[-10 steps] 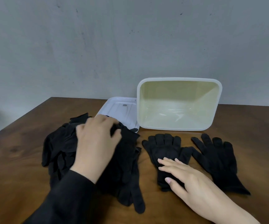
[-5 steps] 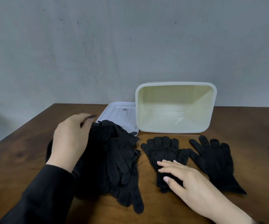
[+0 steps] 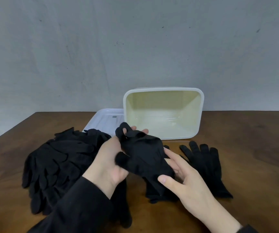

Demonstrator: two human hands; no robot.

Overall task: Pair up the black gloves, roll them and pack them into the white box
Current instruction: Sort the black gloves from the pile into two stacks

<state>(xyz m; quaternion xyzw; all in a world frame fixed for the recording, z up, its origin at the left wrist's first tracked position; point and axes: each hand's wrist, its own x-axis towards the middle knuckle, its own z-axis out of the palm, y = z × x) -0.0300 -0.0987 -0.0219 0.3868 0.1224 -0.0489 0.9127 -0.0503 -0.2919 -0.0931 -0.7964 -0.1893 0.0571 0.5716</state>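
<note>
A black glove [image 3: 143, 155] hangs bunched in the air between both my hands, just in front of the white box [image 3: 197, 132]. My left hand [image 3: 108, 162] grips its finger end, with my fingertips showing past the fabric. My right hand [image 3: 184, 177] holds its cuff end, thumb curled over the cloth. A pile of black gloves [image 3: 58, 163] lies to the left. One glove [image 3: 204, 165] lies flat at the right. Another glove [image 3: 157, 195] lies under my hands, mostly hidden.
The box stands tilted with its cream inside facing me. Its white lid [image 3: 105, 120] lies flat behind the pile, left of the box. Everything rests on a dark wooden table [image 3: 256, 157] against a grey wall.
My left hand lifted a glove from the pile and carried it right. My right hand left the flat glove, rose and took hold of the lifted glove's cuff end.
</note>
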